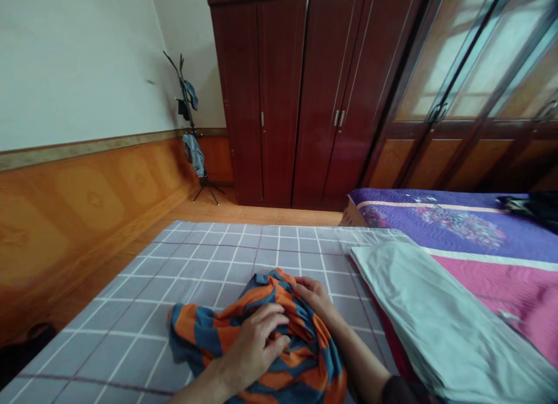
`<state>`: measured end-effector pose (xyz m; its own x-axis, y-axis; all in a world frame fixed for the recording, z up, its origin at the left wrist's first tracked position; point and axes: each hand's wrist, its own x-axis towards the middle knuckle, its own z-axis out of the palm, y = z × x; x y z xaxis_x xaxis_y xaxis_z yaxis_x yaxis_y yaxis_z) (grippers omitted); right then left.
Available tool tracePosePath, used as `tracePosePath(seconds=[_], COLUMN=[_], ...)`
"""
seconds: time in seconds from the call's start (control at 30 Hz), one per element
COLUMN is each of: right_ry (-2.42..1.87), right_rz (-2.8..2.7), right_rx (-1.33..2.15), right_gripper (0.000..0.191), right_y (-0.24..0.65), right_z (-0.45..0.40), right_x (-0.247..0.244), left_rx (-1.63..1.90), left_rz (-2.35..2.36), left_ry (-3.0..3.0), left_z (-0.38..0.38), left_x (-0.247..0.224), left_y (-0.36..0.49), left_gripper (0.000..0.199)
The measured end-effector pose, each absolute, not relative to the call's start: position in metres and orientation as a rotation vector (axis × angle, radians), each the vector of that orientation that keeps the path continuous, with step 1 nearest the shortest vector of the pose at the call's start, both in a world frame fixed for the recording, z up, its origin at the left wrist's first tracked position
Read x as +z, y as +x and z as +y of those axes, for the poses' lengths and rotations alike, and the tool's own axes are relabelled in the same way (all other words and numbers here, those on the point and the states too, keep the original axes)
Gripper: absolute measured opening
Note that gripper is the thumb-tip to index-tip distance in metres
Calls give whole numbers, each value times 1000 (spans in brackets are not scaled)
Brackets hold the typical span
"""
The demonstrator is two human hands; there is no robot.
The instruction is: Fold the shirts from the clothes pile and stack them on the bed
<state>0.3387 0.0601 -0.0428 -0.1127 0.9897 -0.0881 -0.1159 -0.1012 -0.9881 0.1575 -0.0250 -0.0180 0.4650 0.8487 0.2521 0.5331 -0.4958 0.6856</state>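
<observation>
A crumpled orange-and-blue striped garment, seemingly a shirt (pixel 300 357), lies bunched on the grey checked bed cover (pixel 143 299). One striped part, like a sleeve, spreads out to the left. My left hand (pixel 257 343) rests on the middle of the cloth, its fingers loosely bent and the thumb apart from them. At the far right edge of the bundle, my right hand (pixel 314 296) has its fingers closed on the fabric; the fingertips are partly hidden among the folds.
A folded pale green cloth (pixel 427 311) lies to the right. Beyond it is a bed with a purple and pink cover (pixel 436 212). Dark red wardrobes (pixel 300 102) line the back wall. A coat stand (pixel 192 119) with hung items stands in the corner.
</observation>
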Motion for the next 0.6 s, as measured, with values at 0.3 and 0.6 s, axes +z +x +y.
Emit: tracePosePath(seconds=[0.3,0.6], right_ry=[-1110,-1089], right_rz=[-1048,-563], right_rx=[1566,1324], right_gripper=[36,32], right_y=[340,383], right_z=[57,83], right_x=[-48,-46], left_rx=[824,1327], left_rz=[1472,1608], left_ry=[2121,1511], left_z=[7,43], left_x=[-50,-53], left_y=[143,97], left_gripper=[24,25])
